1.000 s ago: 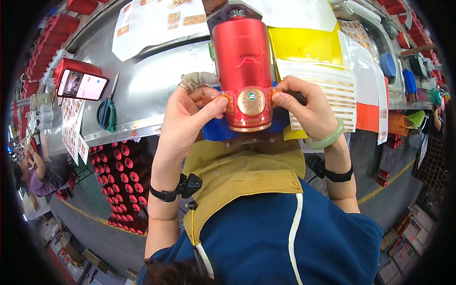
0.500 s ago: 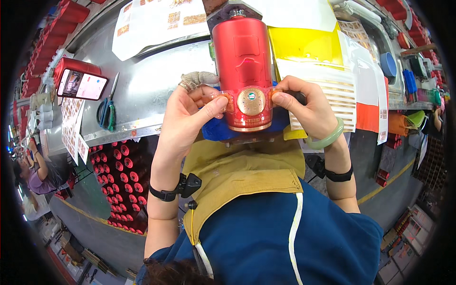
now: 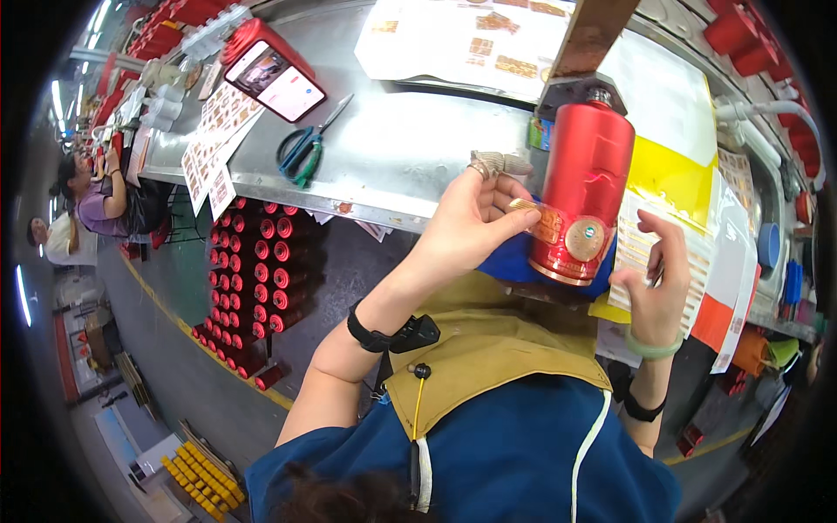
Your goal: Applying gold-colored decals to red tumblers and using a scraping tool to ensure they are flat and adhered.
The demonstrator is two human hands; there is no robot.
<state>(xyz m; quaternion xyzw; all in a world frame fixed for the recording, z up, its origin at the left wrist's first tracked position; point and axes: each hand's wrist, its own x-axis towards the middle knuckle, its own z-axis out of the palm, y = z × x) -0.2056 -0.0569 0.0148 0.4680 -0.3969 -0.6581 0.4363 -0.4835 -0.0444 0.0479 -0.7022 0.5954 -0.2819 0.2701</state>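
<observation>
A red bottle (image 3: 582,174) lies on its side on a blue support (image 3: 513,260), its neck pointing away from me. Near its base is a clear label strip with a round gold seal (image 3: 585,237). My left hand (image 3: 479,218) pinches the strip's left end, thumb against fingers, at the bottle's left side. Ribbed greyish fabric (image 3: 501,163) shows at that hand's fingers. To the right of the bottle, my right hand (image 3: 658,279) is off it, thumb and fingers apart. Nothing shows in that hand.
Scissors (image 3: 302,155) and a phone (image 3: 275,83) propped on a red container sit to the left on the metal table (image 3: 384,131). Label sheets (image 3: 222,122) lie nearby. Striped strips (image 3: 697,261) and a yellow sheet (image 3: 670,179) lie right. Several red bottles (image 3: 261,261) are stacked below.
My right hand has let go of the label's right end and moved away from the bottle. The left hand keeps its end. The view has turned leftward.
</observation>
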